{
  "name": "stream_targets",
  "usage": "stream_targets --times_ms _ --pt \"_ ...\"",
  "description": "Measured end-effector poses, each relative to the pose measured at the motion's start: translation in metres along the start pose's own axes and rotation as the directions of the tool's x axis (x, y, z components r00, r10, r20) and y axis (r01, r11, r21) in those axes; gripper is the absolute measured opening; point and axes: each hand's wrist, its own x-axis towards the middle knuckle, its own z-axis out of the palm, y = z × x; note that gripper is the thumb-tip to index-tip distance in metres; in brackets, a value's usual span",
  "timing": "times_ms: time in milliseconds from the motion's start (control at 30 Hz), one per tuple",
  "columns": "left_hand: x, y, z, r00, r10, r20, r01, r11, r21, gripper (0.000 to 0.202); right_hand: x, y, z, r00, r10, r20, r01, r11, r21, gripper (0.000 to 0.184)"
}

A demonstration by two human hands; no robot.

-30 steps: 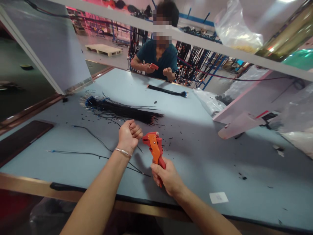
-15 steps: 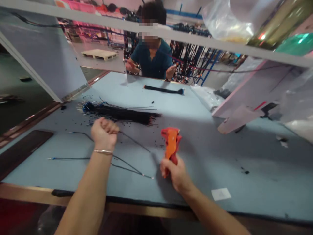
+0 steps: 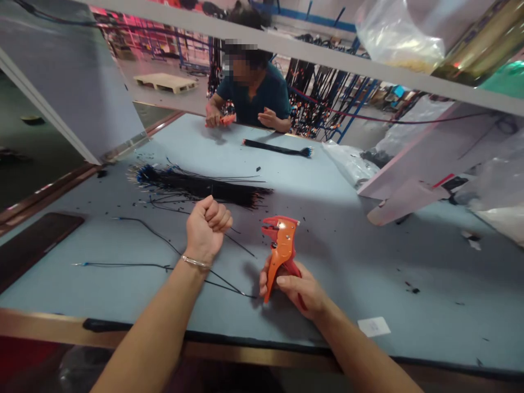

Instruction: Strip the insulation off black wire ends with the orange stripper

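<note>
My right hand grips the handles of an orange wire stripper, held upright above the light blue table with its jaws pointing left. My left hand is a closed fist just left of the tool, holding a thin black wire that trails toward the stripper. A bundle of black wires with blue ends lies just beyond my left fist. Loose single black wires lie on the table to the left.
A person in a dark teal shirt sits across the table holding an orange tool, with a small black wire bundle before them. A dark flat pad lies at left. Plastic bags and white boards crowd the right. A white label lies near the front edge.
My left fist has moved back to the right, close to the stripper. The stripper's handles have spread apart in my right hand, and the tool has shifted slightly left.
</note>
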Motion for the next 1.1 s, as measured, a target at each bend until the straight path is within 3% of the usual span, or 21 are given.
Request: stream_targets --times_ms 167,367,667,833,1100 --pt "-0.01 -0.004 0.007 0.992 0.101 0.079 -0.107 0.992 0.071 0.049 -0.001 0.006 0.009 1.0 -0.02 -0.002 0.02 1.0 -0.011 0.035" --pt "-0.019 -0.004 0.01 0.969 0.166 0.183 -0.175 0.984 0.035 0.047 0.002 0.004 0.009 0.996 -0.008 -0.086 0.005 0.999 -0.037 0.036" --pt "-0.024 -0.011 0.015 0.969 0.081 0.234 -0.075 0.997 -0.033 0.043 0.018 -0.016 0.019 0.972 -0.133 -0.193 0.073 0.955 -0.289 0.025" --pt "-0.023 -0.014 0.011 0.97 0.023 0.243 0.0 0.996 -0.094 0.042 0.031 -0.009 0.016 0.958 -0.169 -0.233 0.117 0.968 -0.22 0.032" --pt "-0.025 -0.024 0.013 0.969 -0.001 0.246 0.007 1.0 -0.025 0.034 0.029 0.003 0.014 0.954 -0.216 -0.209 0.185 0.97 -0.157 0.032"
